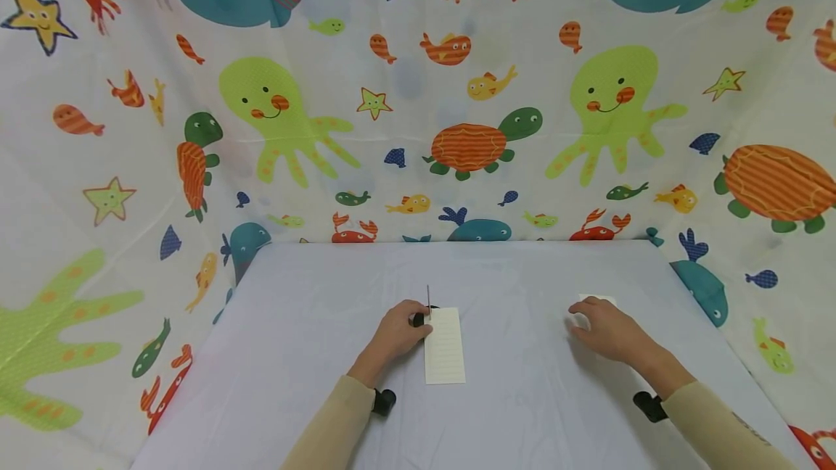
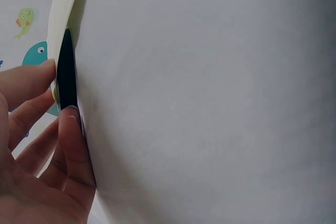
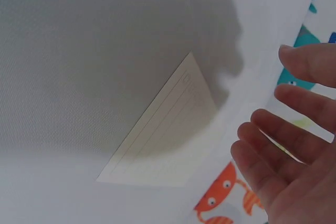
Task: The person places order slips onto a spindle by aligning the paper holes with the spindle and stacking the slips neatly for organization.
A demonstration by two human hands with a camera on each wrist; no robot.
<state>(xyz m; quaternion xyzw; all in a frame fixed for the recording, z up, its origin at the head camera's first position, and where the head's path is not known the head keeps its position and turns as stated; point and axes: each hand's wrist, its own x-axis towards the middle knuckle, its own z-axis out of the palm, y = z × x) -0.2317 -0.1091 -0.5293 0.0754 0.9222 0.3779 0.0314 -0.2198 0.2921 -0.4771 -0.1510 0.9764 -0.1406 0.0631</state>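
My left hand (image 1: 400, 326) holds a lined cream sheet or pad (image 1: 445, 354) at its upper left, over the middle of the table. In the left wrist view, a dark tapered object (image 2: 67, 74) is pinched with the paper's edge (image 2: 64, 3), between thumb and fingers; its kind is unclear. A thin dark line rises above the paper in the head view. My right hand (image 1: 609, 328) hovers at the right with fingers loosely bent and holding nothing. Just beyond it a second lined paper (image 3: 168, 129) lies on the table, partly shaded.
A white cloth covers the table (image 1: 313, 310). Behind and at the sides hangs a white curtain (image 1: 392, 201) printed with sea animals. Dark wrist devices (image 1: 385, 402) sit on both sleeves.
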